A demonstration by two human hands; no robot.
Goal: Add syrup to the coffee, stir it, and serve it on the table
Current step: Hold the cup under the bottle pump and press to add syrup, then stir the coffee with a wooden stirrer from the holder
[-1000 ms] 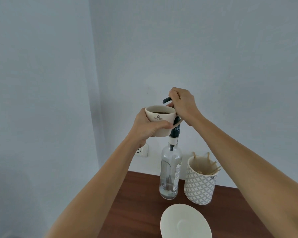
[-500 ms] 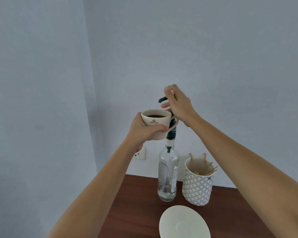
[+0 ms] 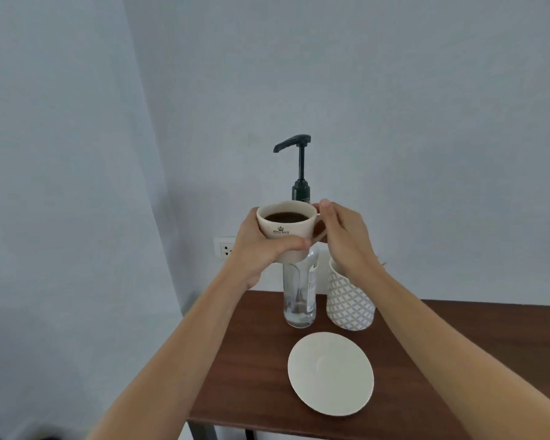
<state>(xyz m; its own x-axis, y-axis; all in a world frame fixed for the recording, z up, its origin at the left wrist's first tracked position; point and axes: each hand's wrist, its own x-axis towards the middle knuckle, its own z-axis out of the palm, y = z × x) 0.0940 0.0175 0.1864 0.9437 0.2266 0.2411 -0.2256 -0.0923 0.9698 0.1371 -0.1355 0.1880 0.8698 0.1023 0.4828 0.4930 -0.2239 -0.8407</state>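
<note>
A cream coffee cup point(image 3: 287, 231) with dark coffee in it is held in the air by my left hand point(image 3: 261, 249), which wraps its side. My right hand point(image 3: 346, 239) is at the cup's handle side, fingertips at the rim and handle; whether it grips the handle I cannot tell. Behind the cup stands a clear syrup bottle point(image 3: 299, 296) with a dark pump point(image 3: 294, 144), its plunger fully up and untouched. The cup hangs below the pump spout, in front of the bottle's neck.
A white saucer point(image 3: 331, 373) lies on the brown wooden table point(image 3: 458, 360) in front of the bottle. A patterned white holder point(image 3: 346, 303) stands right of the bottle. A wall socket point(image 3: 224, 247) sits behind my left hand. The table's left edge is close.
My right hand has left the pump head and come down to the cup's handle. The pump plunger has risen. The cup has dropped lower, away from the spout.
</note>
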